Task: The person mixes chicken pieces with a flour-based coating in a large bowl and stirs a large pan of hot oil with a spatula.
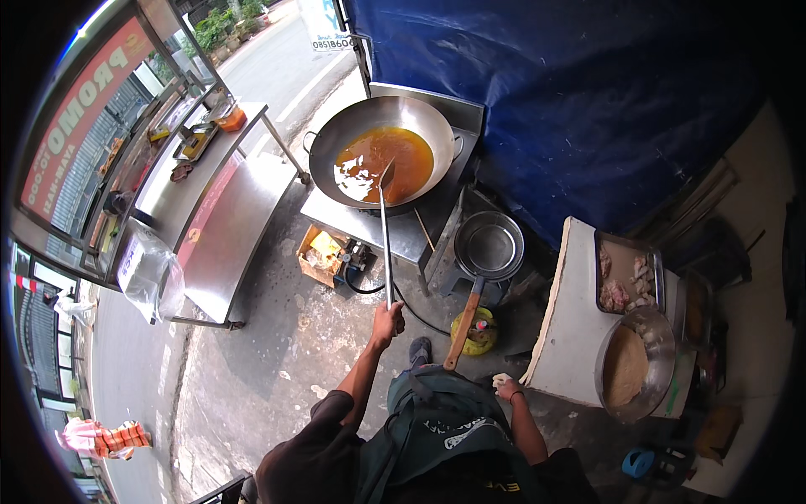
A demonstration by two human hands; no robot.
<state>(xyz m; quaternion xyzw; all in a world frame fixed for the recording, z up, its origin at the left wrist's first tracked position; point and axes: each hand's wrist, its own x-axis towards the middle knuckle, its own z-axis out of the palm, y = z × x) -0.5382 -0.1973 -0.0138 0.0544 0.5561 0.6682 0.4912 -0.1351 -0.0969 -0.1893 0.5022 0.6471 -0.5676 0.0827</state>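
Note:
My left hand (387,326) is closed around the long metal handle of a spatula (386,246). The blade of the spatula dips into orange-brown oil (412,154) in a large two-handled steel wok (324,151) on a metal stove stand (409,233). My right hand (505,385) hangs low beside my dark green apron (441,416), left of the white tabletop. Pale flour or batter coats its fingers, and whether it holds anything I cannot tell. A round strainer (490,244) with a wooden handle lies over a pan between the stove and the white table.
On the white table (560,340) are a metal tray (598,277) of raw meat pieces and a steel bowl (661,359) of flour-like powder. A yellow-green gas cylinder (482,340), a hose and a cardboard box (315,271) are on the floor. A glass-fronted food cart (252,120) stands left; a person (104,438) is on the road.

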